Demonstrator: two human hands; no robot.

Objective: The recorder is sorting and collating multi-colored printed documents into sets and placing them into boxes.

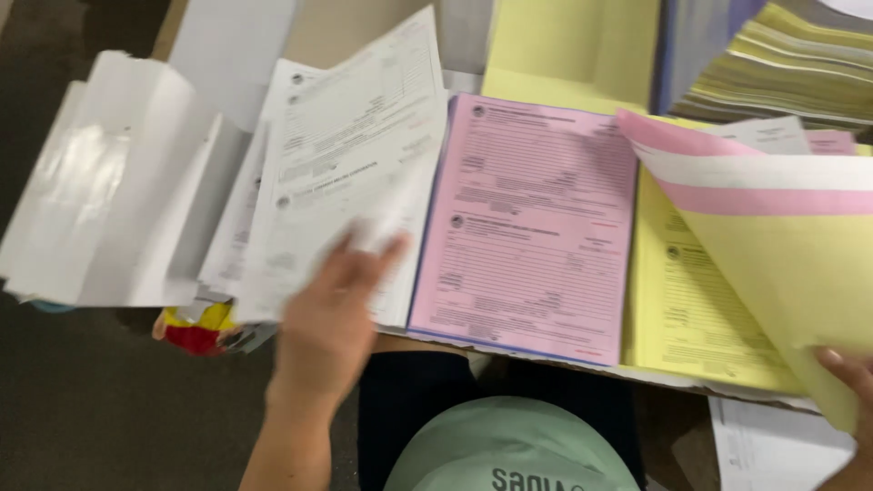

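Resting flat with fingers spread, the left hand (332, 305) presses on the near edge of the white forms (350, 173), a loose stack lying at the left of the desk (336, 32). Just right of that stack lies the pink forms pile (532, 227), squared and flat. Farther right, the right hand (850, 373) pinches the near corner of a lifted yellow sheet (787, 264), which curls up over the yellow forms pile (682, 309). A tall mixed paper stack (782, 68) sits at the far right. White folded sheets (109, 191) overhang the desk's left edge.
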